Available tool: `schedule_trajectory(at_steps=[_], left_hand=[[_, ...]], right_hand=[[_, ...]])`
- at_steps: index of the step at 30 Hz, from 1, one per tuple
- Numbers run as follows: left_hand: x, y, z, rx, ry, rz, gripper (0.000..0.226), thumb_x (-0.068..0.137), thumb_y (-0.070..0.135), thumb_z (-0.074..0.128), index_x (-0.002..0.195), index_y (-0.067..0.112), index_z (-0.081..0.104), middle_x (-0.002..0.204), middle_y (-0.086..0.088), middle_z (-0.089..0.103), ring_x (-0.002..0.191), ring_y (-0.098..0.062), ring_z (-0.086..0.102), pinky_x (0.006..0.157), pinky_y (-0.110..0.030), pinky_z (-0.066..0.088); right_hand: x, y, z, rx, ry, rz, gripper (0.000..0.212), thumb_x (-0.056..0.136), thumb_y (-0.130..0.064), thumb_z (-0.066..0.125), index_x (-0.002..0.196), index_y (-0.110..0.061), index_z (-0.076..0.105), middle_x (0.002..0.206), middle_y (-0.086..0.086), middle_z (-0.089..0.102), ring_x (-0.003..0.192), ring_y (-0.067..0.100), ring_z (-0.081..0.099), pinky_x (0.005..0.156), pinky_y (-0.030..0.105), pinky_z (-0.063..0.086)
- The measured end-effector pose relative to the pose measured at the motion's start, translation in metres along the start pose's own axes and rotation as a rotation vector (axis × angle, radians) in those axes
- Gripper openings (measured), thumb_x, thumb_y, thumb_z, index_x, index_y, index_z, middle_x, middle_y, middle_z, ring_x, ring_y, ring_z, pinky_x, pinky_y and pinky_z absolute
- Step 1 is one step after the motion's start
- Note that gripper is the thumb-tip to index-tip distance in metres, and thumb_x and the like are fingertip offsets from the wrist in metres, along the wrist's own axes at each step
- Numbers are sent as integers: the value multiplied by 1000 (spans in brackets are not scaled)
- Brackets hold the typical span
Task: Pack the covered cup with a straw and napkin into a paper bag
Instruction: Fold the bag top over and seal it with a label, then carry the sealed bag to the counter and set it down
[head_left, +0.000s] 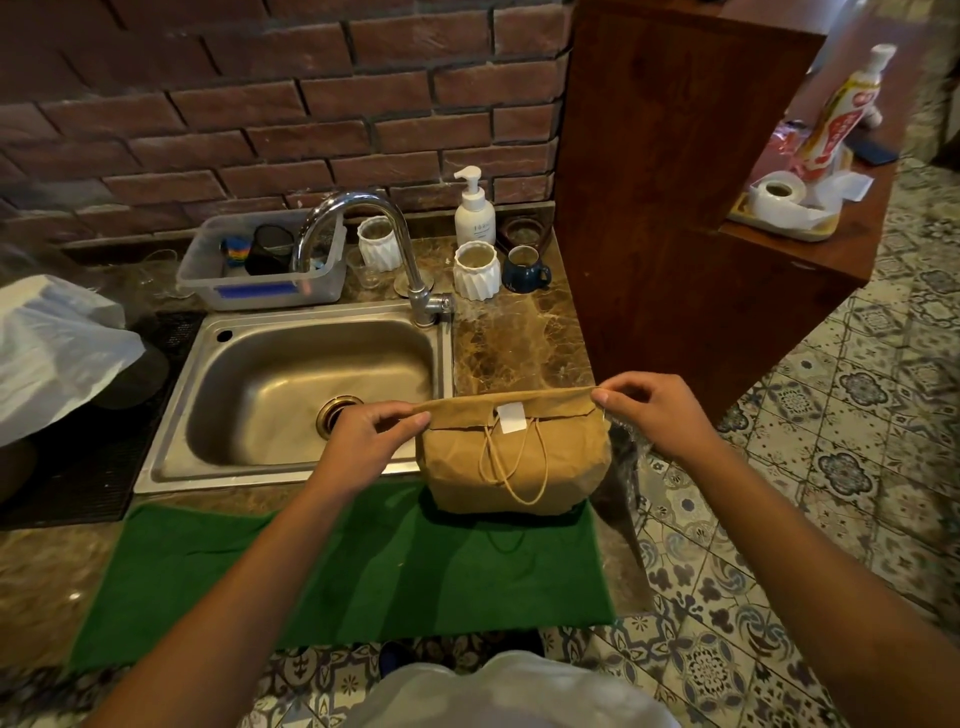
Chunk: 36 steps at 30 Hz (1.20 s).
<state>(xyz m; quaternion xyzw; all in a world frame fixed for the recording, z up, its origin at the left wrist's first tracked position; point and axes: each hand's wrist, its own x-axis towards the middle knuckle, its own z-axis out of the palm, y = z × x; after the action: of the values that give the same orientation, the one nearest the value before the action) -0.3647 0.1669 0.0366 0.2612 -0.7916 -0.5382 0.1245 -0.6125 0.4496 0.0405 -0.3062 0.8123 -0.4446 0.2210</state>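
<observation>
A brown paper bag (545, 467) stands on the green mat (363, 571) at the counter's right end. Its top is folded over toward me and a white sticker (510, 418) lies across the fold's edge. Its string handles hang down the front. My left hand (371, 434) pinches the left end of the folded top. My right hand (660, 413) pinches the right end. The bag hides whatever is inside; no cup, straw or napkin shows.
A steel sink (291, 395) with a curved tap (405, 249) lies behind my left hand. Behind the bag stand white ribbed cups (475, 270), a blue mug (524, 267) and a soap pump bottle (474, 210). A wooden cabinet (675, 182) rises at right; the counter edge drops to tiled floor.
</observation>
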Motion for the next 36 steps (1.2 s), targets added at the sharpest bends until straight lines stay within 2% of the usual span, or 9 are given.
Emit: schedule_trajectory(at_steps=[7,11,17,20,25,28,31,33,36], left_hand=[[-4,1,4,15,11,-34,12,92,28,73,100,36,78,94,17,79,90,-1,71,79,-22,51],[-2,11,5,20,86,-17,12,92,33,73,91,42,79,91,14,79,90,-9,72,80,-31,54],[-5,40,8,-17,211,27,18,92,37,72,91,55,76,90,19,79,90,-6,73,79,-28,57],[-4,54,12,-30,239,35,15,92,37,72,91,51,77,90,21,78,88,0,72,72,-19,57],[1,73,12,-61,178,27,22,92,41,70,109,31,79,100,13,79,103,-14,71,91,-45,57],[11,80,16,-85,104,80,14,91,41,70,102,44,78,98,17,78,98,-6,71,86,-35,58],[22,87,24,-79,24,145,21,91,40,71,90,61,74,92,25,76,91,3,69,75,-22,53],[27,92,29,-76,-48,188,25,92,38,71,88,62,73,91,26,76,90,5,69,72,-19,51],[35,99,36,-75,-177,262,28,92,36,71,86,63,73,91,28,75,90,7,68,70,-14,51]], right_hand=[[-9,9,22,129,55,43,16,97,-31,71,104,-21,82,97,-1,81,97,20,75,93,52,58],[-8,-3,22,103,128,3,17,100,-29,68,103,-18,80,94,-1,79,92,18,73,85,45,59],[-18,-22,13,258,123,-55,12,98,-30,69,102,-39,76,97,-20,78,93,-2,72,76,13,55],[-25,-24,10,270,166,-49,11,96,-27,73,103,-34,77,95,-16,79,92,0,73,75,17,56],[-44,-24,4,275,209,54,12,97,-49,66,101,-46,77,101,-19,78,93,-2,71,77,26,53],[-62,-27,6,275,272,49,19,92,-60,63,102,-49,76,101,-19,78,93,-1,72,76,25,54],[-82,-30,7,249,435,58,13,95,-53,64,97,-49,76,89,-18,77,81,-3,72,65,16,52],[-98,-32,9,238,547,86,11,96,-49,66,91,-50,77,81,-18,76,72,-3,70,57,13,50],[-129,-38,12,243,687,150,9,95,-49,69,91,-50,78,83,-16,77,74,-2,70,64,17,52]])
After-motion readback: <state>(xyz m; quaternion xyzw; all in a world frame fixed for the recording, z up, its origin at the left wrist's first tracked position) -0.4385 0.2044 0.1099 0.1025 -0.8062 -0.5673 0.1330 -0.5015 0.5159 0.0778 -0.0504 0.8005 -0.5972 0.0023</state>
